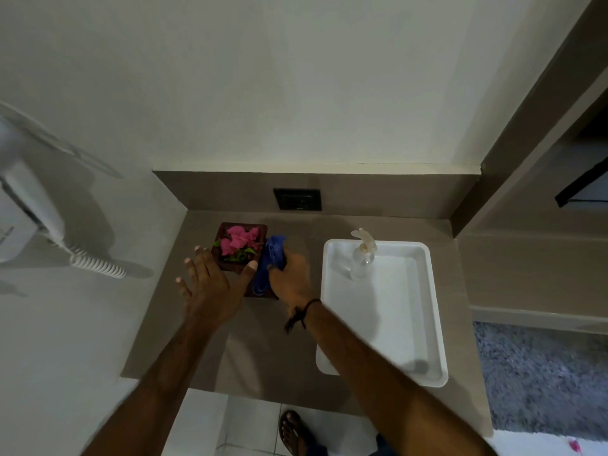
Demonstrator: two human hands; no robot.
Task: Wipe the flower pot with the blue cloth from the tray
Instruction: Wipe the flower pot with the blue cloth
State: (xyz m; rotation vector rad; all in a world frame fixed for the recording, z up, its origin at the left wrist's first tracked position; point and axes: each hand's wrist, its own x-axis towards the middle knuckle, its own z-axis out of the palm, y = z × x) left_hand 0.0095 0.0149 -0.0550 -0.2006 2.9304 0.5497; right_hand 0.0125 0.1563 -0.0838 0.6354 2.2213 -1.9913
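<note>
A square dark-brown flower pot (260, 230) with pink flowers and green leaves stands on the brown counter near the back left. My left hand (210, 283) is spread over the pot's near left side, thumb on its front rim, fingers apart. My right hand (289, 274) is closed on a bunched blue cloth (271, 258) and presses it against the pot's right side. The cloth hides that side of the pot. The white tray (424, 311) lies to the right of both hands.
A clear spray bottle (362, 258) stands in the tray's far end. A dark wall socket (297, 199) sits behind the pot. A white wall-mounted hair dryer with a coiled cord (95, 263) hangs at left. A brown wall panel (526, 136) rises at right. My sandalled foot (292, 432) is below the counter edge.
</note>
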